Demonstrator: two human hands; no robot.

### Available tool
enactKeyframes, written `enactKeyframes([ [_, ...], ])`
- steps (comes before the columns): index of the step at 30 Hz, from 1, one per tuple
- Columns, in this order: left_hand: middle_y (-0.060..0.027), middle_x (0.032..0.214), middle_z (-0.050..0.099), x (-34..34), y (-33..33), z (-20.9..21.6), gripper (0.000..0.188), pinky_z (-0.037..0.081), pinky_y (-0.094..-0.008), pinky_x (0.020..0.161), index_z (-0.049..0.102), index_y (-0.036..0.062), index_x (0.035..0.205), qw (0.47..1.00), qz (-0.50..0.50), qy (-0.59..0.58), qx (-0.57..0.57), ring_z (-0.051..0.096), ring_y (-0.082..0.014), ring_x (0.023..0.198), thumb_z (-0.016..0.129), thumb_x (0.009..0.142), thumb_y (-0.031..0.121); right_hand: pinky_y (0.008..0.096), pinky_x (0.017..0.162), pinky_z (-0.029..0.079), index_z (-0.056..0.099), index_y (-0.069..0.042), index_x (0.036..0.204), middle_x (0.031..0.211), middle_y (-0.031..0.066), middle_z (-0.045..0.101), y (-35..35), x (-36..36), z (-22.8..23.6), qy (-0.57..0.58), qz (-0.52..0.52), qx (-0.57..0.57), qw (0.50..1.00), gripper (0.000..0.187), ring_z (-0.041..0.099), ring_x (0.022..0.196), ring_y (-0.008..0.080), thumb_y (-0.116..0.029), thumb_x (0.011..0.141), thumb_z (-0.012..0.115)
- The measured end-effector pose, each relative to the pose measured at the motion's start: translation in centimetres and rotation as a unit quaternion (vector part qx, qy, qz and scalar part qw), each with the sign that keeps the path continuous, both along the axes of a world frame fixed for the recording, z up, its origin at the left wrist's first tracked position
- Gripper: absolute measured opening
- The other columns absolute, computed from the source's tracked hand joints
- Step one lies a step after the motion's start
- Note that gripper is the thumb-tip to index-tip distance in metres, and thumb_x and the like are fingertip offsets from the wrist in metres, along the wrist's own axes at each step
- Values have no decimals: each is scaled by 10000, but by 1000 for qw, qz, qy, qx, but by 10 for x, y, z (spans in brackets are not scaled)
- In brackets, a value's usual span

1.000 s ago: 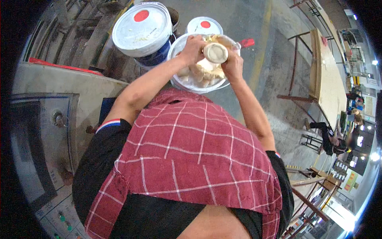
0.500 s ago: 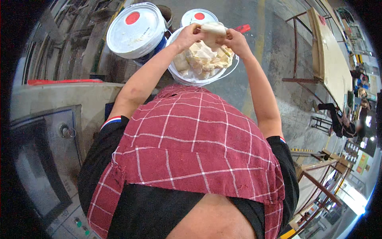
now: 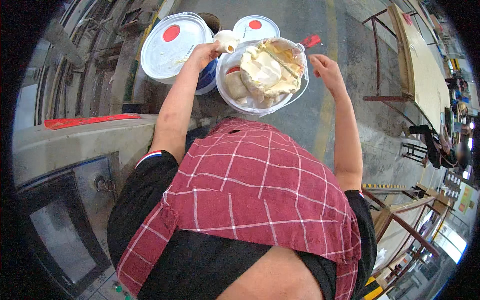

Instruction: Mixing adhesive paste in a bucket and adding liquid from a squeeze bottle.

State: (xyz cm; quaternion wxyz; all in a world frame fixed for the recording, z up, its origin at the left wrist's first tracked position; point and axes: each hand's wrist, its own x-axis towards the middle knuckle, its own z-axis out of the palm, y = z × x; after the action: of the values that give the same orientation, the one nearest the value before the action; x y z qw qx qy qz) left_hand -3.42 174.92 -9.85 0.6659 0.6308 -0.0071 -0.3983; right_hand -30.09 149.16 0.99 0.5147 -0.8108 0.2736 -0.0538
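Observation:
At the far left of the white bucket [image 3: 223, 93], my left hand [image 3: 202, 56] grips a pale, rounded piece [image 3: 227, 40] with an orange-brown spot at its end; its kind is unclear. The bucket's wire handle hangs at the right side. Inside the bucket sits a cream-crusted container [image 3: 250, 82] with soft white matter [image 3: 266, 71] in its middle and a thin stick [image 3: 282, 61] across it. A pale pad-like piece [image 3: 236, 86] rests to its left. My right hand [image 3: 327, 74] is just right of the rim, fingers curled; what they hold, if anything, is hidden.
A large bucket with a white lid [image 3: 175, 47] stands at left, a smaller lidded one [image 3: 256, 29] behind. A red object [image 3: 310, 41] lies beyond the rim. At left is a grey cabinet [image 3: 95, 175], at right a long table [image 3: 425, 75]; a person [image 3: 440, 147] sits beyond.
Both hands were together over the bucket on the pale piece. My left hand has carried it left, while my right hand has let go and moved right. The crusted container now shows fully.

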Motion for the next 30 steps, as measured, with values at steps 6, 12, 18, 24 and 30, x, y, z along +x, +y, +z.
enactKeyframes([
  [6, -55, 796, 567, 8, 3, -5, 243, 448, -188, 571, 553, -13, 900, 996, -33, 82, -31, 513, -101, 638, 578, 807, 210, 201, 554, 388, 573, -22, 990, 707, -36, 514, 10, -40, -10, 23, -23, 59, 998, 264, 449, 611, 48, -228, 829, 534],
  [12, -24, 772, 557, -1, 4, 2, 254, 428, -178, 570, 561, 10, 911, 998, -46, 32, 1, 498, -79, 639, 594, 794, 234, 197, 560, 385, 570, -19, 995, 736, -33, 525, 13, -64, -15, 27, -52, 80, 995, 257, 448, 610, 49, -209, 825, 541],
  [18, -1, 807, 561, 5, 14, 12, 238, 398, -173, 556, 576, 52, 917, 993, -83, -35, 74, 488, -64, 656, 580, 799, 259, 207, 545, 392, 588, -22, 962, 722, -25, 530, 14, -72, -15, 15, -68, 79, 994, 251, 450, 606, 59, -220, 811, 561],
  [24, 22, 804, 559, 9, 14, 29, 215, 395, -191, 636, 578, 87, 923, 987, -125, -55, 83, 484, -70, 690, 551, 814, 271, 202, 527, 376, 588, -22, 957, 708, -28, 521, 14, -79, -19, 14, -70, 86, 994, 233, 441, 589, 57, -199, 809, 558],
  [30, 3, 810, 587, 48, 1, 7, 264, 419, -223, 513, 588, 69, 955, 951, -224, -108, 184, 526, -83, 652, 519, 805, 275, 197, 510, 364, 585, -11, 950, 692, -25, 515, 12, -90, -26, 17, -66, 100, 993, 225, 437, 574, 54, -185, 809, 557],
])
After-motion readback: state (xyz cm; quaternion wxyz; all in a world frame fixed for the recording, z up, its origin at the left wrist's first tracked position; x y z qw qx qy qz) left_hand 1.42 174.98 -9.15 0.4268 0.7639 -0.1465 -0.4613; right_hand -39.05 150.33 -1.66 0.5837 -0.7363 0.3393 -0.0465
